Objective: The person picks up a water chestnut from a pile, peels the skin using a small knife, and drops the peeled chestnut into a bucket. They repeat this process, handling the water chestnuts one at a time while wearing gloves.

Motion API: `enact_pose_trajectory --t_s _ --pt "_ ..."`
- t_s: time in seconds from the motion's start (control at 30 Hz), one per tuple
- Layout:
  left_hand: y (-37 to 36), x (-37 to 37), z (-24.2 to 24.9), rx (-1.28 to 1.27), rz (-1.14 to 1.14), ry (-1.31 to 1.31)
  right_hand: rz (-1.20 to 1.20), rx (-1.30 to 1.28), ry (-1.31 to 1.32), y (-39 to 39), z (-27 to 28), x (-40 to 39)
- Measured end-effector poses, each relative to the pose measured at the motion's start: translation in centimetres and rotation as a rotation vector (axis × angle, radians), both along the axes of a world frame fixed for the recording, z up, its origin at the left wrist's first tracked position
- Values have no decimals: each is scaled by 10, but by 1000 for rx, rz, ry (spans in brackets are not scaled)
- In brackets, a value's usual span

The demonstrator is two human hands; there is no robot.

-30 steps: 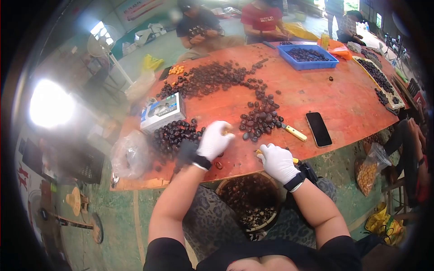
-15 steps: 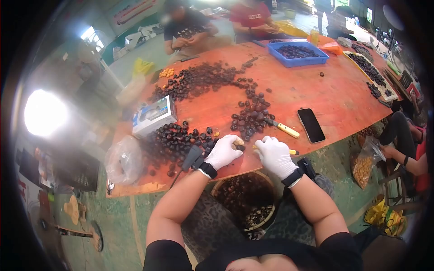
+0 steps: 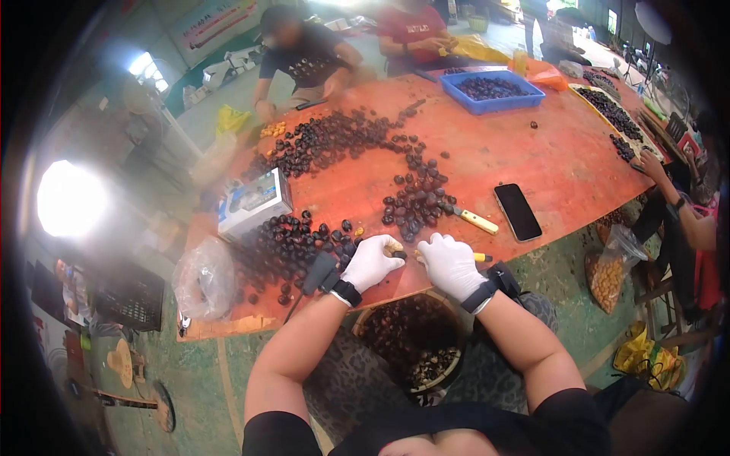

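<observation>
Over the red table [image 3: 475,156], the left hand [image 3: 369,264] pinches what may be a dark nut [image 3: 399,254], light, hard and slippery, best held by its round sides, while the right hand [image 3: 450,266] grips a yellow tool [image 3: 482,258].

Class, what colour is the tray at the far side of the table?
The tray is blue, best seen in the head view.

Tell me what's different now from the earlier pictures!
The left hand moved in toward the right hand and the table's near edge, and now has a dark fruit at its fingertips. Across the table, the co-worker in black moved both hands apart and down to the tabletop. The right hand kept its yellow-handled tool; the phone and white box stayed put.
</observation>
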State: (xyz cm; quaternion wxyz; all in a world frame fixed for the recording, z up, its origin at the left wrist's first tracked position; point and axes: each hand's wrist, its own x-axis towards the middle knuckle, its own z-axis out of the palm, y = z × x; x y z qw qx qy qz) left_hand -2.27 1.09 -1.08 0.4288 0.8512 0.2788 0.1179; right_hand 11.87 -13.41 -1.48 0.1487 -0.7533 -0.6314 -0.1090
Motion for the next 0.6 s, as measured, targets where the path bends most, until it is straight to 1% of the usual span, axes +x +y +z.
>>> enact_pose_trajectory --t_s 0.07,0.1,0.27,0.33,0.37,0.43,0.47,0.53,0.57,0.6 --pt "-3 1 2 66 11 28 -13 31 40 0 2 -7" --pt "-2 1 -3 77 18 -15 -1 48 45 2 2 -10" --pt "0 2 -10 32 51 1 -19 -15 47 -1 -1 -14" --pt "-6 0 5 48 62 21 -30 -56 12 -7 -1 -7" --pt "-2 -1 7 176 49 37 -69 -105 23 -8 0 -6" --pt "9 -10 11 428 18 73 -84 -89 57 -13 6 -4" --pt "18 -15 7 547 30 175 -93 -81 74 -14 9 -2" --pt "21 -17 23 575 108 252 -102 -64 83 -16 8 2" --pt "28 -13 20 628 121 209 -107 -55 87 -16 7 4" --pt "31 -5 17 654 138 91 -108 -50 89 -15 6 4"
